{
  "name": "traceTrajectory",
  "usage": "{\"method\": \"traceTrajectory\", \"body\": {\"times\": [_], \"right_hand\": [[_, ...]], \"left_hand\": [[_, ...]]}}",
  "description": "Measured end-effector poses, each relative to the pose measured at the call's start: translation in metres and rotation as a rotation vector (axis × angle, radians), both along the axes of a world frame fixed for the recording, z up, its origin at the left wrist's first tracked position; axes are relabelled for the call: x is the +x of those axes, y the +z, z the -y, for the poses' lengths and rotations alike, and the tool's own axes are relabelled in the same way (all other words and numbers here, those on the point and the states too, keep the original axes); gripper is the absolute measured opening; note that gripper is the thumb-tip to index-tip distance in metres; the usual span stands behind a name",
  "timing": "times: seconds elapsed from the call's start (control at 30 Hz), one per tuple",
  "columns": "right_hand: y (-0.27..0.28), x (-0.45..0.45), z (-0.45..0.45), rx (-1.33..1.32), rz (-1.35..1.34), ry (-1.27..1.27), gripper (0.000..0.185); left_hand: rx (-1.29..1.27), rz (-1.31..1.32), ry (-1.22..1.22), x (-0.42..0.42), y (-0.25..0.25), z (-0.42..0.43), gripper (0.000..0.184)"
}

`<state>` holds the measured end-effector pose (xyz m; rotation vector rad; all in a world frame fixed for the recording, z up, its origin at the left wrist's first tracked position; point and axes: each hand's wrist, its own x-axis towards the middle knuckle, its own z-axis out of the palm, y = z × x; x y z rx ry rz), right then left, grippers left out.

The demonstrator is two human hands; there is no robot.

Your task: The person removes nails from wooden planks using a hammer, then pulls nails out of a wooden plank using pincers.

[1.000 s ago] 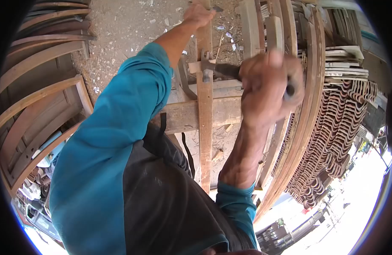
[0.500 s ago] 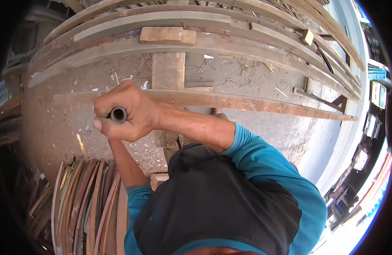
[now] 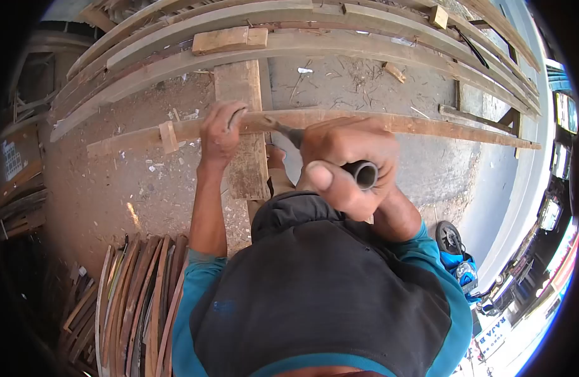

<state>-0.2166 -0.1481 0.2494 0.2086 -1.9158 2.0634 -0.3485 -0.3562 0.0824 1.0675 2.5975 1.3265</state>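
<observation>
A long, narrow wooden beam (image 3: 421,125) lies crosswise in front of me, over a wide plank (image 3: 248,166). My left hand (image 3: 221,132) is closed on the beam where it crosses the plank, its fingers curled. My right hand (image 3: 349,160) is wrapped round a tool with a dark, hollow tubular handle (image 3: 365,175), the open end toward me. Its narrow front part (image 3: 283,129) points left at the beam, close to my left hand; whether it touches the wood I cannot tell. A short wood piece (image 3: 169,137) sits across the beam on the left.
Several long boards (image 3: 302,47) run across the far side, with a wood block (image 3: 230,41) on them. A stack of curved wood strips (image 3: 139,301) stands at lower left. Shavings litter the floor (image 3: 157,201). A wheeled blue thing (image 3: 456,254) stands at right.
My right hand has swung from the left over to the right with the tool. My left hand, hidden behind it before, now shows on the beam. The view has shifted slightly.
</observation>
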Motion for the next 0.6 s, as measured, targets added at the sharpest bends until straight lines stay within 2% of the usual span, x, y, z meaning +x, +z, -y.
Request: {"method": "traceTrajectory", "body": {"times": [0.03,0.07,0.1,0.17,0.2,0.27,0.3,0.33,0.37,0.43,0.5,0.57,0.6], "right_hand": [[0.004,0.016,-0.009,0.028,0.092,-0.057,0.031],[-0.001,0.032,-0.020,0.063,0.155,-0.114,0.033],[-0.010,0.048,-0.030,0.104,0.218,-0.181,0.035],[-0.023,0.087,-0.055,0.257,0.295,-0.248,0.035],[-0.023,0.106,-0.064,0.316,0.364,-0.276,0.032],[-0.031,0.143,-0.083,0.338,0.453,-0.395,0.031],[-0.038,0.162,-0.095,0.317,0.503,-0.405,0.032],[-0.040,0.177,-0.101,0.300,0.538,-0.442,0.033],[-0.045,0.190,-0.109,0.285,0.547,-0.463,0.034],[-0.046,0.208,-0.118,0.243,0.568,-0.545,0.035],[-0.035,0.216,-0.124,0.256,0.567,-0.660,0.034],[-0.023,0.221,-0.117,0.249,0.581,-0.766,0.032],[-0.014,0.220,-0.109,0.176,0.472,-0.886,0.033]], "left_hand": [[0.040,0.073,-0.092,0.008,0.000,-0.026,0.023],[0.094,0.190,-0.156,0.019,0.010,-0.053,0.044],[0.073,0.163,-0.124,0.023,0.017,-0.048,0.044],[-0.024,0.080,0.014,0.038,0.018,-0.072,0.070],[-0.190,0.101,0.173,0.032,0.008,-0.059,0.077],[-0.202,0.006,0.415,0.003,-0.024,-0.005,0.074],[-0.379,-0.142,0.564,-0.012,-0.039,0.029,0.072],[-0.299,-0.107,0.688,-0.027,-0.051,0.066,0.076],[-0.556,-0.169,0.811,-0.048,-0.074,0.114,0.082],[-0.923,0.006,0.969,-0.048,-0.077,0.140,0.083],[-0.683,0.107,0.621,-0.092,-0.164,0.231,0.076],[-0.683,0.051,0.620,-0.075,-0.158,0.209,0.072],[-0.697,0.008,0.639,-0.067,-0.153,0.205,0.068]]}}
